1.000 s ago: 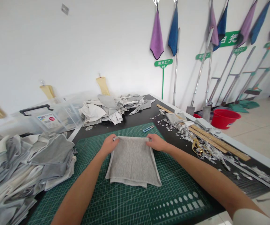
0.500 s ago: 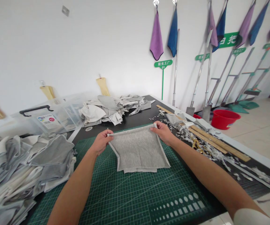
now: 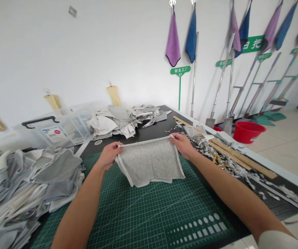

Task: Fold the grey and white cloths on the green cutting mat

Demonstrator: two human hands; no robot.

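Note:
A grey piece of fabric (image 3: pixel 151 162) with pale edges is stretched between my two hands over a green cutting mat (image 3: pixel 138 214). My left hand (image 3: pixel 110 154) pinches its upper left corner, thumb on top. At the upper right corner, my right hand (image 3: pixel 182 144) grips it between thumb and fingers. The cloth hangs down from its taut upper edge, and its lower edge is wavy, with a second layer showing underneath. Whether that lower edge touches the mat I cannot tell.
Grey cloth pieces (image 3: pixel 55 173) are stacked on the left, beside a clear plastic box (image 3: pixel 68 128). Another heap of cloth (image 3: pixel 117 119) lies at the back. Along the right edge are wooden rulers (image 3: pixel 242 159), gold-handled scissors (image 3: pixel 217 158) and scraps. A red bucket (image 3: pixel 248 132) stands beyond.
The fabric's lower edge has risen slightly and become wavier. My left hand has shifted a little to the left, drawing the upper edge wider. Both hands keep their hold.

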